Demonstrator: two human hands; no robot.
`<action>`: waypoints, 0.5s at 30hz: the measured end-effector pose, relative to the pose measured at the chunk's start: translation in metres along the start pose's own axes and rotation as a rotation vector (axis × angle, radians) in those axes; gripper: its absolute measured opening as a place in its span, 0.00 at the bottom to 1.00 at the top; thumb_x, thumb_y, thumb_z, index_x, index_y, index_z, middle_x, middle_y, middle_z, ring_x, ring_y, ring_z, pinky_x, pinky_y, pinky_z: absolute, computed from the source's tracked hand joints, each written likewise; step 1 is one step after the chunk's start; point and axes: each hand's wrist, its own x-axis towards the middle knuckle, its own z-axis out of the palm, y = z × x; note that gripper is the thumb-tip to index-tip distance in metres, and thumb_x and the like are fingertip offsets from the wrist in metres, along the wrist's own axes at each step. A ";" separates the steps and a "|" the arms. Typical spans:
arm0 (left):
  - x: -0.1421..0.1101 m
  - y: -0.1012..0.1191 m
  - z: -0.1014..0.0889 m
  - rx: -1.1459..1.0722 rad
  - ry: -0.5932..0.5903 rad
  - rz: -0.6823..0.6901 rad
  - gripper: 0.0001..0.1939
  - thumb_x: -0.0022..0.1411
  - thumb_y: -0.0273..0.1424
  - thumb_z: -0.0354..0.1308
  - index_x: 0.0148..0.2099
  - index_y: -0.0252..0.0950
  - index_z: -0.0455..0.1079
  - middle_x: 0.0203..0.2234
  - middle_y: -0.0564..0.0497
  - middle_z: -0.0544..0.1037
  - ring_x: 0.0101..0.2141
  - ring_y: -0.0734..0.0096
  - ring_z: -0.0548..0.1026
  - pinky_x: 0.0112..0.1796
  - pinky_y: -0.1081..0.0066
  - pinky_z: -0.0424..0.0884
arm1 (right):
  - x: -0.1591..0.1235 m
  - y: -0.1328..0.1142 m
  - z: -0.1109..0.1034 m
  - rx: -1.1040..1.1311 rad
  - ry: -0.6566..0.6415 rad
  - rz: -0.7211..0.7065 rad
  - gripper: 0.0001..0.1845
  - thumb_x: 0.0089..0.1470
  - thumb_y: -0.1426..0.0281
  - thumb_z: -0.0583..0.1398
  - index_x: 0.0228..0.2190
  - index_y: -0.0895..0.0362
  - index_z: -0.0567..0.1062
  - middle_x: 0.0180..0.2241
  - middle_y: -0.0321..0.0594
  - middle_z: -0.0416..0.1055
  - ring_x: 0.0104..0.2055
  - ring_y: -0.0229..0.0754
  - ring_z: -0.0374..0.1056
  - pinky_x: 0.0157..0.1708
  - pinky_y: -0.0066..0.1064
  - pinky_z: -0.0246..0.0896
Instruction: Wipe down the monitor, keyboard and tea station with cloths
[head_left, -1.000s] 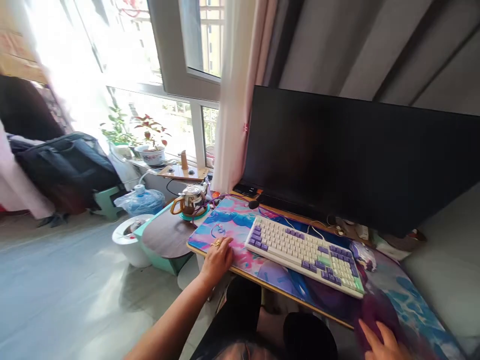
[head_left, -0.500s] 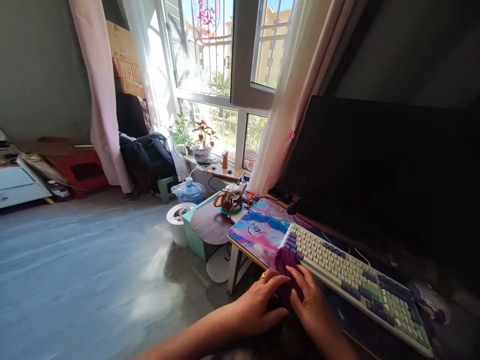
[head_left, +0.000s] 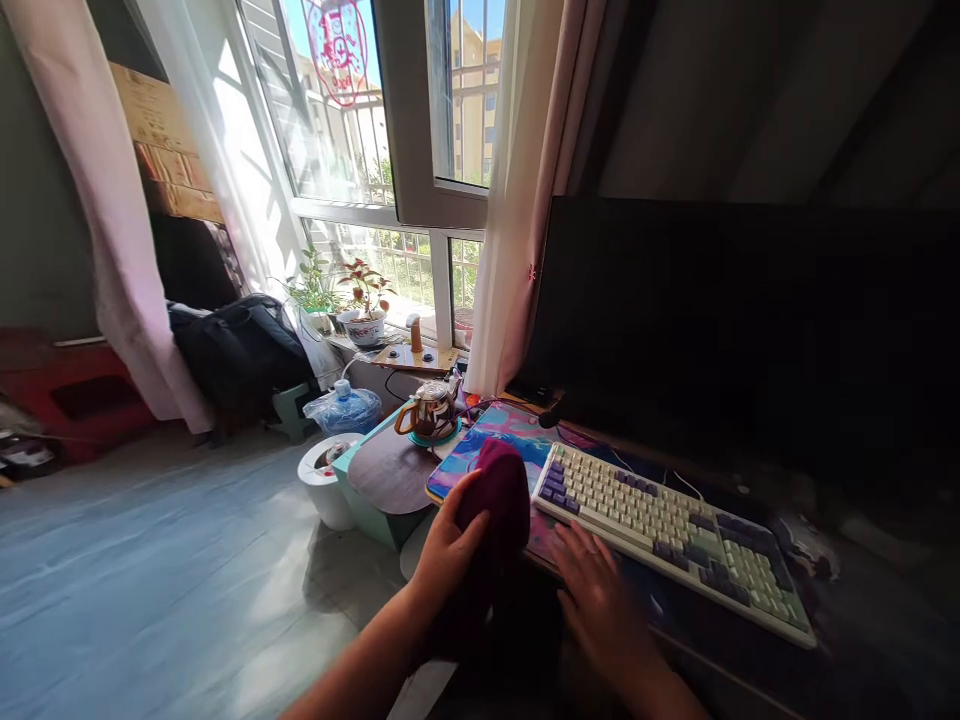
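Note:
My left hand (head_left: pixel 444 550) is closed on a dark maroon cloth (head_left: pixel 496 500) and holds it up over the front left corner of the colourful desk mat (head_left: pixel 487 435). My right hand (head_left: pixel 596 590) lies just right of the cloth with its fingers spread, at the desk's front edge, close to the left end of the white and purple keyboard (head_left: pixel 667 525). A large dark monitor (head_left: pixel 735 330) stands behind the keyboard.
A glass teapot (head_left: pixel 427 410) sits on a small round side table (head_left: pixel 386 470) left of the desk. A white bin (head_left: pixel 326 480), a water jug (head_left: pixel 345 405), a black bag (head_left: pixel 236 345) and potted plants (head_left: pixel 360 300) are by the window. Open grey floor lies to the left.
The cloth went from under my right hand at the desk's right into both hands, and my left hand has now lifted it. My view swung left and back.

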 end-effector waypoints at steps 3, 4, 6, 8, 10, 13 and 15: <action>0.038 0.008 0.000 0.005 0.082 0.048 0.29 0.68 0.43 0.62 0.69 0.46 0.65 0.67 0.44 0.71 0.68 0.50 0.68 0.70 0.49 0.59 | -0.031 0.041 0.000 -0.081 0.106 0.156 0.40 0.66 0.67 0.50 0.71 0.20 0.46 0.71 0.25 0.63 0.73 0.55 0.58 0.71 0.66 0.59; 0.053 0.009 0.003 0.013 0.091 0.064 0.30 0.69 0.43 0.61 0.69 0.45 0.64 0.67 0.44 0.72 0.67 0.51 0.69 0.70 0.48 0.60 | -0.040 0.053 0.001 -0.094 0.133 0.198 0.39 0.67 0.65 0.50 0.70 0.19 0.47 0.70 0.25 0.65 0.72 0.55 0.60 0.71 0.65 0.60; 0.083 0.008 0.013 0.063 0.068 0.076 0.29 0.72 0.41 0.56 0.72 0.43 0.61 0.67 0.41 0.72 0.65 0.52 0.72 0.66 0.48 0.66 | -0.055 0.071 0.005 -0.107 0.169 0.234 0.36 0.67 0.62 0.49 0.69 0.17 0.49 0.67 0.24 0.69 0.71 0.55 0.62 0.69 0.65 0.64; 0.107 0.003 0.026 0.261 -0.003 0.105 0.27 0.74 0.36 0.51 0.71 0.36 0.62 0.67 0.34 0.71 0.66 0.50 0.70 0.66 0.48 0.65 | -0.065 0.083 0.010 -0.105 0.179 0.221 0.36 0.66 0.60 0.50 0.68 0.15 0.49 0.65 0.23 0.70 0.70 0.56 0.62 0.67 0.65 0.67; 0.122 -0.004 0.040 0.462 -0.059 0.129 0.25 0.72 0.33 0.54 0.66 0.29 0.68 0.68 0.27 0.67 0.70 0.39 0.62 0.67 0.40 0.56 | -0.070 0.088 0.017 -0.101 0.188 0.191 0.38 0.65 0.61 0.52 0.67 0.13 0.46 0.64 0.22 0.72 0.70 0.56 0.62 0.64 0.66 0.69; 0.128 -0.013 0.056 0.614 -0.112 0.158 0.25 0.69 0.31 0.57 0.65 0.29 0.71 0.73 0.24 0.57 0.74 0.28 0.48 0.66 0.31 0.42 | -0.070 0.088 0.024 -0.103 0.252 0.193 0.42 0.62 0.61 0.54 0.65 0.10 0.41 0.62 0.19 0.74 0.69 0.56 0.63 0.63 0.67 0.70; 0.129 -0.017 0.062 0.751 -0.197 0.168 0.28 0.70 0.31 0.55 0.70 0.32 0.67 0.76 0.26 0.51 0.75 0.29 0.43 0.66 0.29 0.39 | -0.068 0.087 0.024 -0.103 0.275 0.191 0.43 0.61 0.61 0.55 0.65 0.09 0.41 0.61 0.18 0.75 0.68 0.56 0.64 0.62 0.67 0.71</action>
